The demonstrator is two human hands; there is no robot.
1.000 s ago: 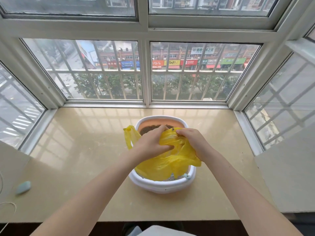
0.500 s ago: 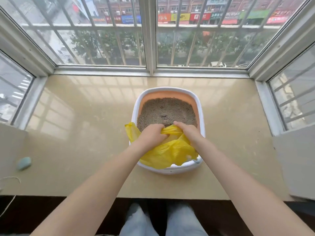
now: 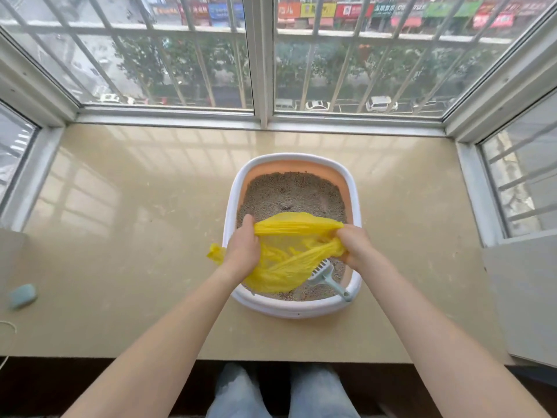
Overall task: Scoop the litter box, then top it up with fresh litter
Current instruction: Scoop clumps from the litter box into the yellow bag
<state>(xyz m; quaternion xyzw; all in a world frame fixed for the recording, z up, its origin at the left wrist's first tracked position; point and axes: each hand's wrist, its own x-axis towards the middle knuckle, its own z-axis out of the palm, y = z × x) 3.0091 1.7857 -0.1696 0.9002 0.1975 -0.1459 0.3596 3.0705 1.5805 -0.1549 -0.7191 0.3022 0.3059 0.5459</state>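
A white litter box (image 3: 293,309) with an orange inner wall stands on the beige sill, filled with grey litter (image 3: 289,193). Over its near half I hold a yellow plastic bag (image 3: 286,267). My left hand (image 3: 242,247) grips the bag's left edge and my right hand (image 3: 354,245) grips its right edge, so the mouth is stretched wide between them. A pale scoop (image 3: 327,276) lies in the litter at the box's near right corner, partly hidden under the bag.
The beige sill (image 3: 135,236) is bounded by barred windows at the back and both sides. A small pale-blue object (image 3: 22,295) lies near the left edge, with a thin white cord (image 3: 7,325) beside it. A grey panel (image 3: 524,297) stands at the right. My legs show below the sill's front edge.
My hands have pulled apart, stretching the bunched bag open over the box. The view has tilted down, and the scoop now shows under the bag.
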